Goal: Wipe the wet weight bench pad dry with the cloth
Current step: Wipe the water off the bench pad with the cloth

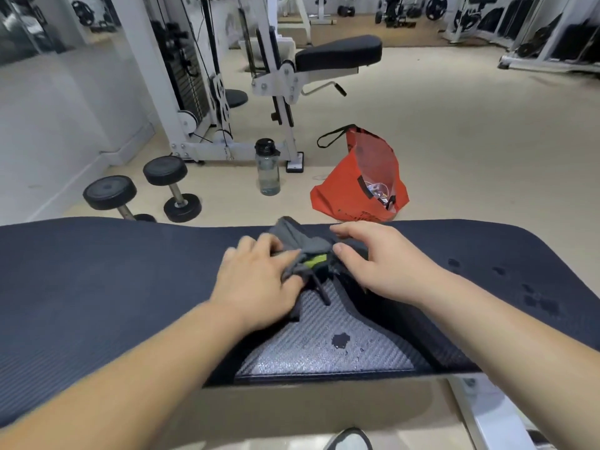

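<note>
Cloth [297, 246] bunched at mid-pad on the bench pad [97, 280], both hands gathering it; wiping looks not yet begun.
Left hand [259, 280] pinches its fold, right hand [376, 258] curls fingers onto it; puddle [341, 340] at 6 o'clock and drops [532, 297] at 3 o'clock need passes next.

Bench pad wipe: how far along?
Early. Nothing visibly dried yet. In hand: both the left hand and right hand are on the bunched grey cloth at the far edge of the bench pad. Left: a puddle on the grey centre panel and wet spots on the right end.
</note>
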Demonstrator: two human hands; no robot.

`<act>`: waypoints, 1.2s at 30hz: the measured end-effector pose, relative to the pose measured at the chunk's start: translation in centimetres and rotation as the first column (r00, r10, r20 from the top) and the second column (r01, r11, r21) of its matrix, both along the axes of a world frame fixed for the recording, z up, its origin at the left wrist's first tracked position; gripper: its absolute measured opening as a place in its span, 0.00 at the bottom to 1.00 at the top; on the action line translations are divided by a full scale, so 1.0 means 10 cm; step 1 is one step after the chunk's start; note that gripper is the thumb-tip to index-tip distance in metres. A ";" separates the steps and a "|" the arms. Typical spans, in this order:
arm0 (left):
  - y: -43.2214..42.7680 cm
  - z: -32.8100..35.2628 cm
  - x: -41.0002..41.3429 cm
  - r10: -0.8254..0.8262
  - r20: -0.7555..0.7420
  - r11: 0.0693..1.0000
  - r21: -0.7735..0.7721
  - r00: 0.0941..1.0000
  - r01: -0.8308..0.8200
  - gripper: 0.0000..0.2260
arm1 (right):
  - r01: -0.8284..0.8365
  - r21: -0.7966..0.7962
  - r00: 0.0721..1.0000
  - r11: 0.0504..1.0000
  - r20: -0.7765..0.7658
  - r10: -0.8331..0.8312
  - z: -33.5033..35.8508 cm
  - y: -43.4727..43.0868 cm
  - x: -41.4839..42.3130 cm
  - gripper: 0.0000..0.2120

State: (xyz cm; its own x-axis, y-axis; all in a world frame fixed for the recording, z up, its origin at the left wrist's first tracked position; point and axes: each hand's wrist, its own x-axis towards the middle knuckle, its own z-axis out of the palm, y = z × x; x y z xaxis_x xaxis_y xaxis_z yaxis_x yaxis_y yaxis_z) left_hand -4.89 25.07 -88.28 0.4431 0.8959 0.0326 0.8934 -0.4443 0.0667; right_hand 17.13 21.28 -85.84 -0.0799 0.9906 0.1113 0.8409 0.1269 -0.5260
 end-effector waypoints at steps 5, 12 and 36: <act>-0.94 -0.03 0.25 -0.276 0.062 0.961 0.022 0.959 0.275 0.25 | 0.041 -0.070 0.999 0.997 -0.008 -0.042 0.22 -0.16 -0.02 0.15; -0.56 0.00 0.22 -0.004 0.027 1.000 -0.016 1.000 0.005 0.23 | 0.030 -0.181 0.990 0.983 0.143 -0.004 0.35 -0.49 -0.07 0.13; -0.27 0.29 -0.55 -0.118 0.398 0.974 -0.133 0.910 0.184 0.18 | -0.173 -0.407 0.875 0.897 0.355 0.329 -0.09 -0.13 -0.46 0.39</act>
State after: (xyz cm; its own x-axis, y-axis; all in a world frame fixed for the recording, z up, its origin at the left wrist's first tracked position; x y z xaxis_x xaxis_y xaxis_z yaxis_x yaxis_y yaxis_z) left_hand -10.43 22.32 -85.39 0.5558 0.8267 0.0869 0.7063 -0.5248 0.4752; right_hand 12.55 19.96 -86.70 -0.2913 0.8951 -0.3374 0.9518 0.2358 -0.1962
